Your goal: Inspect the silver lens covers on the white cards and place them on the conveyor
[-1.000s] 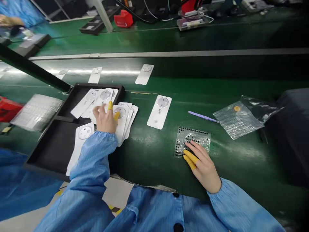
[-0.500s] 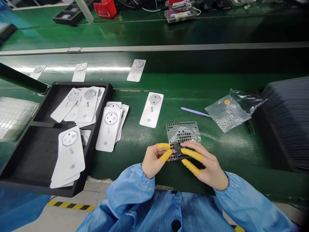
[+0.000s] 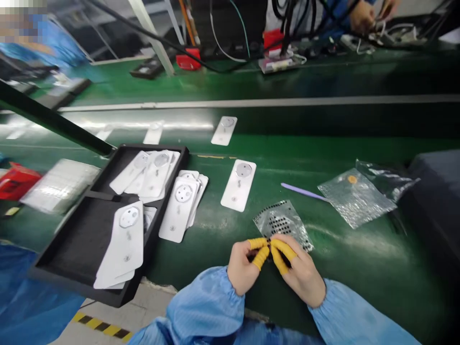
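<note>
A clear plastic sheet with rows of small black dots (image 3: 287, 218) is tilted up a little in front of me. My left hand (image 3: 247, 261), with yellow finger cots on thumb and forefinger, pinches the sheet's near corner. Right beside it, my right hand (image 3: 298, 268) is closed at the same corner, its yellow-covered fingertips touching the left ones. Whatever small bit lies between the fingertips is too small to make out. Beyond the sheet lies a white card with a round silver camera-like plate (image 3: 238, 186). Purple tweezers (image 3: 304, 191) rest to its right.
At left, a black tray (image 3: 79, 235) holds several white cards, with a stack of cards (image 3: 178, 211) against its right side. Clear bubble packaging (image 3: 355, 196) lies at right, near a dark stack (image 3: 438, 191). A co-worker's hands (image 3: 362, 17) show across the line.
My right hand has come in from open and closed beside the left at the sheet's near corner. The sheet has turned and tilted. The view has shifted upward and left.
</note>
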`<state>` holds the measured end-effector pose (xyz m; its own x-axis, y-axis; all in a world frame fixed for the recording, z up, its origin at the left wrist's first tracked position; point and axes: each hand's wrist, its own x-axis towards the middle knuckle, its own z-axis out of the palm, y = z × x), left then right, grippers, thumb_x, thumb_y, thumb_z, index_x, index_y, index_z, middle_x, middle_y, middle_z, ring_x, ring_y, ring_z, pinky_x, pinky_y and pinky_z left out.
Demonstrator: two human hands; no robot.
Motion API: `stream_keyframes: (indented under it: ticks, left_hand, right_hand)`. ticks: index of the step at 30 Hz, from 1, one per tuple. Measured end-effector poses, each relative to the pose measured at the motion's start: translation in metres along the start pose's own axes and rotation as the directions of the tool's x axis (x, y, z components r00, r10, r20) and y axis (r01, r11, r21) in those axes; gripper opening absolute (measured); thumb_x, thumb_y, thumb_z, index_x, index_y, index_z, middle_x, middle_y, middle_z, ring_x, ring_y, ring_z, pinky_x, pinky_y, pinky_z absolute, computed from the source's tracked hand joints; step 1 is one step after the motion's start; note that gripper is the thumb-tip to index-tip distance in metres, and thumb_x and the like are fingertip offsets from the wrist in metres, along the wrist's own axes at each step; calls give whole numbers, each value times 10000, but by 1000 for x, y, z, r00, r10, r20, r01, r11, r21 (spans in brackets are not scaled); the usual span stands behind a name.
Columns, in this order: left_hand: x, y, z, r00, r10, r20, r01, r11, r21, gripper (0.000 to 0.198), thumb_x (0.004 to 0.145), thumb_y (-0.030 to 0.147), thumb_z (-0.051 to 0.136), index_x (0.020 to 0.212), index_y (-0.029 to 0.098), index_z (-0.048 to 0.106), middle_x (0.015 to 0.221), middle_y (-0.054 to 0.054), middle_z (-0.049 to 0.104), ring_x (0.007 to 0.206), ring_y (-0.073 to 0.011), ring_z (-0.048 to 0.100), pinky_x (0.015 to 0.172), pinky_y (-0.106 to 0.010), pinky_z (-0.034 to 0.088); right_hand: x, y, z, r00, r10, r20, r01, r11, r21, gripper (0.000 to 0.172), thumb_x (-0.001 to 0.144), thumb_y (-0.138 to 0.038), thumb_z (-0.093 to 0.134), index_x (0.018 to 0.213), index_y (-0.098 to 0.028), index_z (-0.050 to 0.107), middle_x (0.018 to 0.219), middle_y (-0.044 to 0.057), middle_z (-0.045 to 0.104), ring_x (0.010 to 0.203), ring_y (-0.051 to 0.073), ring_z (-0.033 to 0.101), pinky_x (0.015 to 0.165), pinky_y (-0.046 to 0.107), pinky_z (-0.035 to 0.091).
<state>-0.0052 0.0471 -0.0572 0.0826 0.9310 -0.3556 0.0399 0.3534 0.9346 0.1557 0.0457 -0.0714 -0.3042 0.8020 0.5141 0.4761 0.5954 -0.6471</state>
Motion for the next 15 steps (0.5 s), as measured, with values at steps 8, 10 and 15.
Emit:
stream_keyframes:
  ticks: [8,10,15]
  left_hand:
    - [4,3,-13,991,46,123,-92,909,406,212,807,229,581,927,154,739,859,-72,749,772,-201,695,708,-280,557]
    - [15,37,-29,965,-56,258,-113,795,596,182,772,237,618,893,165,735,787,-41,747,681,-182,685,627,-250,536]
    - [130,155,-52,999,33,-16,-5,557,831,290,855,378,589,922,119,702,948,-97,721,863,-229,673,798,-326,520]
  right_hand:
    - [-6,24,11,973,220,-66,-215,973,79,180,879,-211,535,1049,-191,594,1010,82,662,901,175,681,777,234,584]
    - [-8,25,11,953,298,-53,-290,949,124,170,872,-223,549,1029,-216,612,1037,75,663,937,181,675,815,240,573]
    - [-15,18,12,885,437,160,-462,785,413,296,949,-290,394,1184,-244,568,1132,97,647,988,175,668,769,198,571]
